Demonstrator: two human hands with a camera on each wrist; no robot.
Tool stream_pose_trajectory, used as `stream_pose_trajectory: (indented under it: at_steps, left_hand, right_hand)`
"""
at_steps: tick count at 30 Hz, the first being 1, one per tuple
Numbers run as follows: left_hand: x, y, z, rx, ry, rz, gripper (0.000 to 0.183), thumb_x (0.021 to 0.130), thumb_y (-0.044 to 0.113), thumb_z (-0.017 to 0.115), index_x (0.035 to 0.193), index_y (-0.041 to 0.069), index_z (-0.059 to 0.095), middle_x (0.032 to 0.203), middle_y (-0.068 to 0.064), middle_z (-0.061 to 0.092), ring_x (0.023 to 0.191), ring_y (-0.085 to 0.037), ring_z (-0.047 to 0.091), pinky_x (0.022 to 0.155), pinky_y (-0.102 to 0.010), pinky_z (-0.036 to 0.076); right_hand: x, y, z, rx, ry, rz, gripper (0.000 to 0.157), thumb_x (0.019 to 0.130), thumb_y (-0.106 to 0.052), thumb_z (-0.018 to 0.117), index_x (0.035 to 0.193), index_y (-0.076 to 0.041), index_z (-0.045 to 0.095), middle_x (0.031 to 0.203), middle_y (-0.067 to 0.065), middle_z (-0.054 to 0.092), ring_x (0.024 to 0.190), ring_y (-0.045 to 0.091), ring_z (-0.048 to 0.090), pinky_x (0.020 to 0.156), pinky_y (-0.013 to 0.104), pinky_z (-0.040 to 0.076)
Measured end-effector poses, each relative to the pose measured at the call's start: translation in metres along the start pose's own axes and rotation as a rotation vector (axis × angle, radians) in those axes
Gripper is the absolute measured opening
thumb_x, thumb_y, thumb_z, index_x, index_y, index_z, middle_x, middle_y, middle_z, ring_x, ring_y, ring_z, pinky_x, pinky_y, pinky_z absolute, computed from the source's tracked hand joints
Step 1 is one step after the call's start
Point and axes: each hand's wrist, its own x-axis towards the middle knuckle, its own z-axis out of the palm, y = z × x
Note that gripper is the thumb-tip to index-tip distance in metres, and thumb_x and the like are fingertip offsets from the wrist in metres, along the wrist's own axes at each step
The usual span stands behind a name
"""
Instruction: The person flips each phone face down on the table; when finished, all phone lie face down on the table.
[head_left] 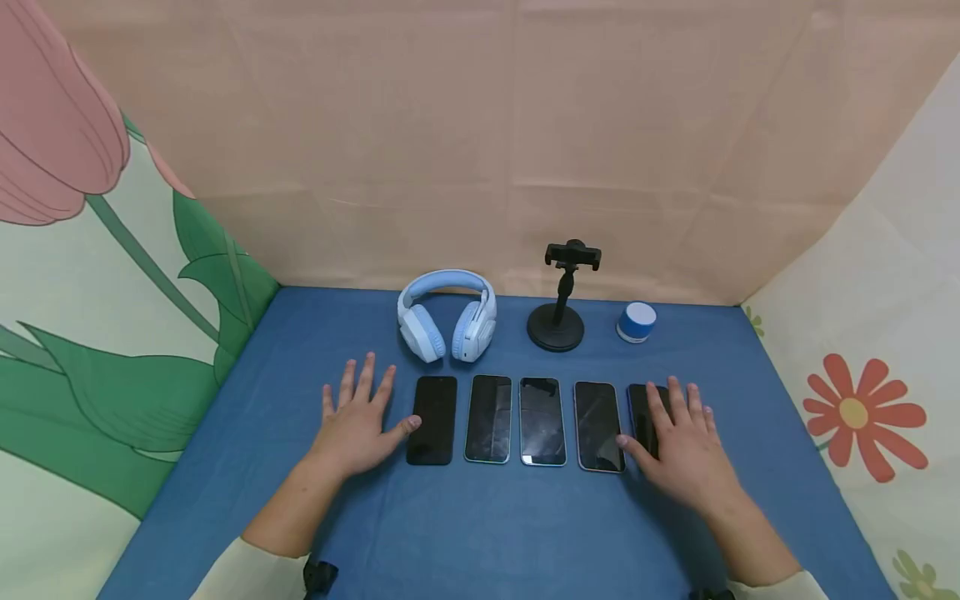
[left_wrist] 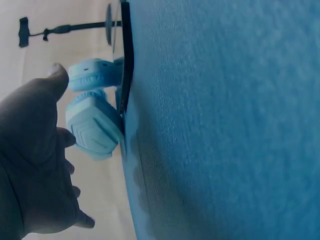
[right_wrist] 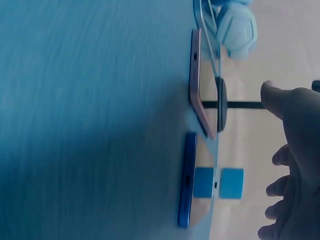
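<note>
Several smartphones lie in a row, dark screens up. My left hand (head_left: 358,433) is spread palm down beside the leftmost phone (head_left: 435,421), its thumb tip overlapping that phone's edge in the head view. The left wrist view shows this hand (left_wrist: 37,155) raised above the cloth, apart from the phone. Over the rightmost phone (head_left: 640,417), my right hand (head_left: 686,458) extends its fingers and partly hides it. A gap separates the right hand (right_wrist: 305,165) from the blue-edged phone (right_wrist: 187,180) in the right wrist view. Neither hand holds anything. Between them lie the other phones (head_left: 543,421).
Behind the phones stand light-blue headphones (head_left: 447,312), a black phone stand (head_left: 557,327) and a small blue jar with a white lid (head_left: 637,323). Blue cloth (head_left: 480,533) covers the table. A beige backdrop (head_left: 480,150) rises behind, with flower-printed sheets at both sides.
</note>
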Motion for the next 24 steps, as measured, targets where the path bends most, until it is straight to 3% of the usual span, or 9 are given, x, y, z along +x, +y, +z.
stream_pose_trajectory:
  at_steps: [10,24]
  left_hand:
    - [-0.004,0.001,0.0,-0.048,0.021,0.019,0.088,0.098,0.057,0.064,0.165,0.013,0.029,0.173,-0.018,0.009,0.154,-0.049,0.013,0.116,-0.076,0.021]
    - [-0.008,0.0,0.003,-0.107,0.041,-0.007,0.081,0.098,0.05,0.068,0.161,0.009,0.038,0.169,-0.02,0.024,0.15,-0.049,0.026,0.111,-0.076,0.03]
  right_hand:
    - [0.007,-0.027,0.012,0.003,0.065,-0.106,0.098,0.093,-0.056,0.071,0.157,0.008,0.035,0.161,0.032,0.032,0.147,0.055,0.028,0.114,0.071,0.031]
    - [0.014,-0.061,0.025,0.043,0.083,-0.162,0.097,0.089,-0.052,0.078,0.157,0.005,0.037,0.158,0.027,0.041,0.141,0.051,0.042,0.115,0.064,0.036]
